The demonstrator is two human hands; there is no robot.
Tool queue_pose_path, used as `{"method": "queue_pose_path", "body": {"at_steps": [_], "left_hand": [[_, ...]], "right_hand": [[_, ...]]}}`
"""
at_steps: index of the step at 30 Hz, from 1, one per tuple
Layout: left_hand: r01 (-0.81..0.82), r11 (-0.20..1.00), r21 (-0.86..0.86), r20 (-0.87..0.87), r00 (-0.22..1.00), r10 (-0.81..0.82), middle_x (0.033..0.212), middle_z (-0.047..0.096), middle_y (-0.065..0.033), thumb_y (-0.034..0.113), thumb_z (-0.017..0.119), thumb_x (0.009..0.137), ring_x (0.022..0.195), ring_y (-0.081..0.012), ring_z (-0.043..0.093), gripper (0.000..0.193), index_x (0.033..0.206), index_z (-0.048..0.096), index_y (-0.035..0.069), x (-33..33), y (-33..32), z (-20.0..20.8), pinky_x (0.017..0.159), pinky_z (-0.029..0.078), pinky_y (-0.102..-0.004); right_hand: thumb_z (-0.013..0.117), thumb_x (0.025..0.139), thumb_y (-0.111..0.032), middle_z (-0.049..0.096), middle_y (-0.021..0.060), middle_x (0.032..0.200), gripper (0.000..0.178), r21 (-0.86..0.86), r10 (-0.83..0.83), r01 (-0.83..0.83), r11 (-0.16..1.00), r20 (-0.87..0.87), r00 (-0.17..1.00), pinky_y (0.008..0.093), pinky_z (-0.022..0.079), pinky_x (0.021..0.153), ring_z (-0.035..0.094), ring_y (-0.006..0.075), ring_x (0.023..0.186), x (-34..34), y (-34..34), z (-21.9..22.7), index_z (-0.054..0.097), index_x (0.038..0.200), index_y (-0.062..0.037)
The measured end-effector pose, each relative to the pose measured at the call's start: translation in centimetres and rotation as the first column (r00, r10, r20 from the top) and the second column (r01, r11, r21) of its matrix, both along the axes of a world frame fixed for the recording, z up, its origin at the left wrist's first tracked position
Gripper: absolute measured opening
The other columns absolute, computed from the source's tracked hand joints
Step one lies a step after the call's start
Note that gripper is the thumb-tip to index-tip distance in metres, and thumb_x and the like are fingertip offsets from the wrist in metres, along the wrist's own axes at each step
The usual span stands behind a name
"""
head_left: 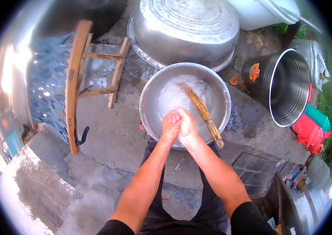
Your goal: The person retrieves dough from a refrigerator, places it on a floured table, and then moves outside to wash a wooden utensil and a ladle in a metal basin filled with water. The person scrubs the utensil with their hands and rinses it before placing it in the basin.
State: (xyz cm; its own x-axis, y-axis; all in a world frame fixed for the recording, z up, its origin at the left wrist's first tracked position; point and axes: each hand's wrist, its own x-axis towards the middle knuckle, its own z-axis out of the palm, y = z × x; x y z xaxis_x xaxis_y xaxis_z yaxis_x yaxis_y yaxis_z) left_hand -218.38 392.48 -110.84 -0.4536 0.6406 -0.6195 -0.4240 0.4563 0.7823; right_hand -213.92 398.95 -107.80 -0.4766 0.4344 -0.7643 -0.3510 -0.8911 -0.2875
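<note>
My left hand [170,124] and my right hand [187,124] are pressed together, fingers closed, over the near side of a round metal basin [145,98]. Whatever lies between the palms, if anything, is hidden. Below and beyond them is cloudy, foamy water [170,94] in the basin. A straw brush [198,105] leans in the basin to the right of my hands, its bristle end in the water and its bound handle resting over the near right rim. Neither hand touches it.
A large metal tub [189,39] lies upside down behind the basin. To the left is a wooden chair frame [74,86] with woven grey strips. At right, a steel bucket [291,86] lies tipped beside red and green plastic containers [311,125]. A white bucket [260,13] stands far right.
</note>
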Motion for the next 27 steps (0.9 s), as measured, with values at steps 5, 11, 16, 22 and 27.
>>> {"method": "queue_pose_path", "body": {"at_steps": [5, 11, 16, 22, 27], "left_hand": [[0.258, 0.865, -0.430, -0.082, 0.943, -0.321, 0.100, 0.063, -0.0050, 0.025, 0.064, 0.082, 0.084, -0.0097, 0.057, 0.037, 0.113, 0.057, 0.006, -2.1, 1.7, 0.5, 0.076, 0.045, -0.0247], [-0.080, 0.932, -0.353, 0.527, 0.807, 0.268, 0.094, 0.062, -0.0061, 0.032, 0.053, 0.089, 0.083, -0.0176, 0.058, 0.034, 0.104, 0.056, 0.003, 1.5, 3.8, -2.3, 0.075, 0.047, -0.0322], [-0.176, 0.917, -0.357, 0.374, 0.873, 0.313, 0.070, 0.054, -0.0033, 0.031, 0.052, 0.090, 0.058, -0.0132, 0.053, 0.025, 0.086, 0.051, 0.006, -0.7, 5.2, -3.5, 0.054, 0.048, -0.0288], [-0.355, 0.866, -0.354, 0.345, 0.811, 0.473, 0.065, 0.048, -0.0028, 0.025, 0.045, 0.093, 0.051, -0.0136, 0.046, 0.018, 0.089, 0.045, 0.008, -1.3, 6.9, -2.3, 0.049, 0.046, -0.0289], [-0.188, 0.861, -0.473, 0.263, 0.902, 0.342, 0.067, 0.049, -0.0028, 0.020, 0.043, 0.093, 0.051, -0.0132, 0.046, 0.015, 0.087, 0.048, 0.007, -0.7, 5.3, -2.4, 0.048, 0.046, -0.0283]], "right_hand": [[0.058, 0.077, -0.012, 0.056, 0.0161, 0.080, 0.028, 0.089, 0.343, -0.529, 0.844, 0.668, 0.660, 0.0382, 0.044, 0.073, 0.055, 0.0310, 0.074, 3.7, 3.1, 1.4, 0.048, 0.100, -0.0002], [0.052, 0.075, -0.007, 0.052, 0.0303, 0.110, 0.063, 0.090, 0.508, -0.929, 0.360, 0.816, 0.276, 0.0459, 0.039, 0.088, 0.051, 0.0436, 0.102, 4.5, 1.1, 0.0, 0.029, 0.134, -0.0041], [0.051, 0.084, -0.014, 0.058, 0.0118, 0.095, 0.045, 0.025, 0.716, -0.769, 0.639, 0.345, 0.607, 0.0325, 0.049, 0.061, 0.061, 0.0227, 0.067, 6.2, 1.4, 0.3, 0.041, 0.128, -0.0071], [0.054, 0.084, -0.014, 0.060, 0.0189, 0.091, 0.049, 0.308, 0.428, -0.796, 0.520, 0.713, 0.555, 0.0372, 0.048, 0.061, 0.061, 0.0299, 0.069, 6.8, -1.1, 2.3, 0.040, 0.129, -0.0035], [0.054, 0.082, -0.012, 0.061, 0.0261, 0.089, 0.053, 0.197, 0.502, -0.929, 0.312, 0.796, 0.338, 0.0425, 0.047, 0.070, 0.060, 0.0412, 0.079, 6.1, -1.1, 3.5, 0.037, 0.131, -0.0013]]}}
